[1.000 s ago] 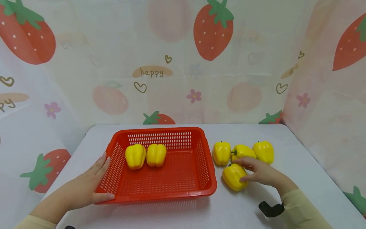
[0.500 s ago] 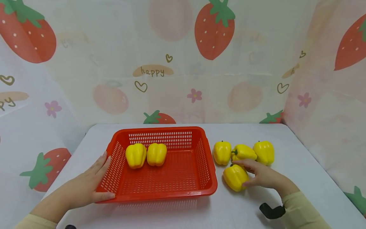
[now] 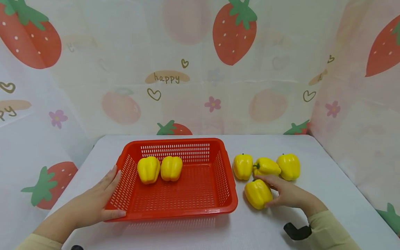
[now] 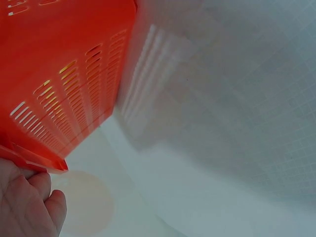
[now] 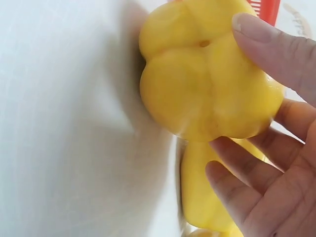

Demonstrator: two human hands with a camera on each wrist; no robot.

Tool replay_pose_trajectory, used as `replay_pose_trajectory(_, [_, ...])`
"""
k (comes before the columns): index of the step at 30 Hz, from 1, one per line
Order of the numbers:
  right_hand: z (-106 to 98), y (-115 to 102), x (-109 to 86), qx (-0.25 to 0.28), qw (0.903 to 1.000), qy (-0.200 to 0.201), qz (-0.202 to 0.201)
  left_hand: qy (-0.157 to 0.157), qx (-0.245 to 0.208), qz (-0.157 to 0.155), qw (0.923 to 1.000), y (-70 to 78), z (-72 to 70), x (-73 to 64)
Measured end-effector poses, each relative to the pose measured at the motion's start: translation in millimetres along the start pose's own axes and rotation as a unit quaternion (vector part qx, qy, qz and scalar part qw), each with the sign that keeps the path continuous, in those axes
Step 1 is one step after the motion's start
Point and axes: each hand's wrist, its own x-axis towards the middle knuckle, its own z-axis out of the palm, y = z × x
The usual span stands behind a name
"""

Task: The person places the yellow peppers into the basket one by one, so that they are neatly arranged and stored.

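In the head view my left hand (image 3: 90, 203) holds the left end of a red plastic basket (image 3: 175, 216), thumb on the near rim. In the left wrist view, fingertips (image 4: 55, 205) bend in beneath the rim. Two yellow bell peppers (image 3: 148, 170) lie inside the basket. To its right, my right hand (image 3: 287, 194) grips another yellow bell pepper (image 3: 258, 195) from its right side. The right wrist view shows the thumb (image 5: 259, 29) against the pepper's lobed base (image 5: 197, 89), with the other fingers round its far side, partly hidden.
Behind the gripped pepper are three more yellow bell peppers: one upright (image 3: 242, 167), one on its side (image 3: 266, 166) and one at the right (image 3: 288, 167). A white cloth covers the table (image 3: 325, 173). A strawberry-print curtain (image 3: 200, 111) hangs behind.
My right thumb and fingers have drawn in round the near pepper, which has shifted slightly to the right. The left hand and basket stay in place.
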Motion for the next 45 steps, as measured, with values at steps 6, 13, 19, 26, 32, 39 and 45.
replay_pose_trajectory(6, [0.1, -2.5, -0.1, -0.001, 1.0000, -0.004, -0.001, 0.003, 0.010, 0.003, 0.9999, 0.3, -0.4, -1.1])
replay_pose_trajectory(13, [2.3, -1.3, 0.7, 0.024, 0.9995, -0.015, 0.015, 0.008, 0.029, 0.003, 0.9995, -2.7, 2.5, 1.0])
replay_pose_trajectory(19, [2.5, -2.5, 2.2, 0.023, 0.9993, -0.009, 0.027, 0.012, 0.039, 0.008, 0.9992, -2.5, 2.9, 0.4])
replay_pose_trajectory(26, [4.0, -0.6, 2.6, 0.019, 0.9997, -0.001, 0.013, 0.012, 0.040, 0.013, 0.9991, -0.9, 2.2, 0.7])
replay_pose_trajectory(32, [6.6, 0.6, 3.9, 0.002, 0.9997, 0.015, 0.020, 0.013, 0.043, 0.014, 0.9989, -1.1, 2.0, 1.4])
replay_pose_trajectory(39, [5.2, -1.0, 3.2, -0.008, 0.9996, 0.023, 0.015, 0.012, 0.041, 0.016, 0.9989, -0.8, 1.6, 1.4])
replay_pose_trajectory(45, [0.1, -4.3, 1.2, 0.000, 0.9996, 0.023, 0.017, 0.007, 0.037, 0.010, 0.9993, -1.2, 1.6, 1.1])
